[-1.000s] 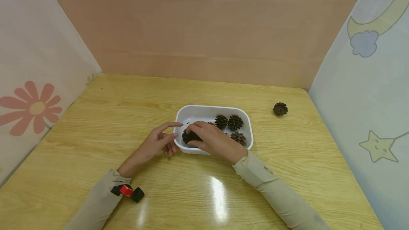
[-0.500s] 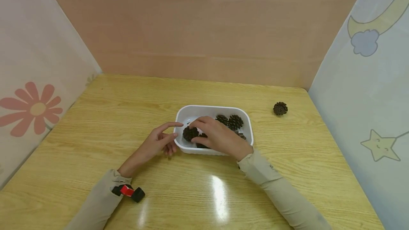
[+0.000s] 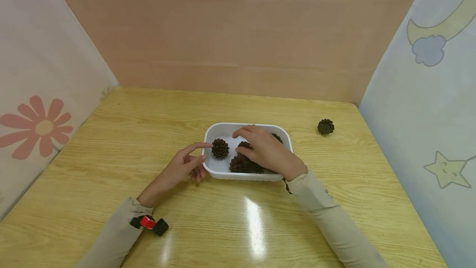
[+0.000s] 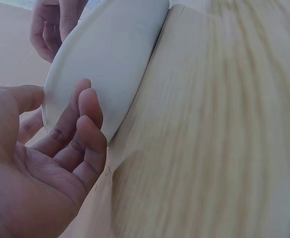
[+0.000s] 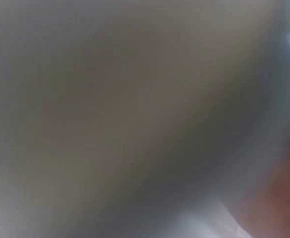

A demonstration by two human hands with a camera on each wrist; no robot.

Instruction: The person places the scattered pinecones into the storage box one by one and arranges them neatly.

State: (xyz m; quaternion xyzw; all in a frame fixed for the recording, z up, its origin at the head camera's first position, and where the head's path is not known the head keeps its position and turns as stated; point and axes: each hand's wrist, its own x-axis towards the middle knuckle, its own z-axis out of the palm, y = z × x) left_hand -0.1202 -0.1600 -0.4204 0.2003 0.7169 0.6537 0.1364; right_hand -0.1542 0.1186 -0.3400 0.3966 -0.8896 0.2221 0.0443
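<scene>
A white tray (image 3: 253, 175) with rounded corners stands on the table and holds several brown pine cones. One pine cone (image 3: 220, 149) sits apart at the tray's left end. My left hand (image 3: 180, 166) is at the left rim, its index finger reaching over the edge and its thumb touching it. In the left wrist view, the other fingers of the left hand (image 4: 55, 153) are loosely bent beside the outer wall. My right hand (image 3: 267, 150) hovers over the tray with thumb and index finger spread. Clustered pine cones (image 3: 241, 162) lie below it, partly hidden. The right wrist view is mostly blurred.
Another pine cone (image 3: 325, 127) lies on the wooden table (image 3: 167, 119), off to the tray's right. A tan panel (image 3: 238, 32) rises along the back, with printed white sheets at both sides.
My right hand has let go of the pine cone at the tray's left end and moved right over the others. That cone has shifted slightly away from me. The left hand stays put.
</scene>
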